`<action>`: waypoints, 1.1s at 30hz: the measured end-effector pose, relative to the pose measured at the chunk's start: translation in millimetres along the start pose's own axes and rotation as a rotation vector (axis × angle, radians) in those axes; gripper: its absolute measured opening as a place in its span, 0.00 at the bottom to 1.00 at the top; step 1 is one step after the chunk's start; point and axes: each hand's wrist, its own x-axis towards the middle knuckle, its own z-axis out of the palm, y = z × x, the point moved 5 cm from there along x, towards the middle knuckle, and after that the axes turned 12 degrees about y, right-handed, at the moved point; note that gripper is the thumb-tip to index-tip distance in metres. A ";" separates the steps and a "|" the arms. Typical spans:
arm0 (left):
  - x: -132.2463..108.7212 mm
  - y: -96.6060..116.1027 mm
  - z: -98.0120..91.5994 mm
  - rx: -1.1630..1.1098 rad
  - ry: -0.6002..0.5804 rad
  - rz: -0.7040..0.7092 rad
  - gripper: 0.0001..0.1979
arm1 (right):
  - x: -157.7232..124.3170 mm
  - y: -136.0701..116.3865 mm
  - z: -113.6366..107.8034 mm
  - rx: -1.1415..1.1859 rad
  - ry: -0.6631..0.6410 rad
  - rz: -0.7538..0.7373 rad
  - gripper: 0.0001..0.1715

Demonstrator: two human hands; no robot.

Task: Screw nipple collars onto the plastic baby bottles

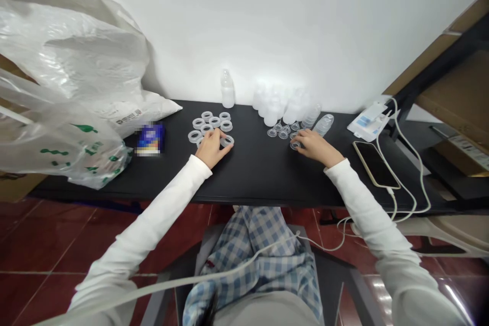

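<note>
My left hand [211, 148] rests at the right edge of a cluster of clear plastic bottle collar rings [206, 126], its fingertips gripping one ring [227, 141]. My right hand [315, 145] is at the left, its fingertips closed on a small clear teat [295, 145] beside several others [282, 131]. Behind them stand several translucent plastic bottles [273, 111], with one upright bottle [227, 89] further left. A clear bottle [323, 125] lies on its side just beyond my right hand.
The black tabletop [252, 183] ends in a front edge above a red tiled floor, with a white wall behind. A white plastic bag [64, 91] and a blurred blue packet [150, 139] lie at the left. A phone [375, 164], charger and white cables lie at the right.
</note>
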 end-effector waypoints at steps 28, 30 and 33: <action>38.0 -12.3 27.5 0.196 -0.142 0.241 0.23 | 310.8 -81.7 17.2 0.292 0.437 0.091 0.25; 38.5 -11.8 27.9 0.198 -0.129 0.240 0.22 | 302.7 -86.0 15.2 0.275 0.421 0.132 0.26; 39.5 -10.4 28.0 0.183 -0.100 0.249 0.22 | 289.9 -87.7 8.0 0.265 0.414 0.191 0.29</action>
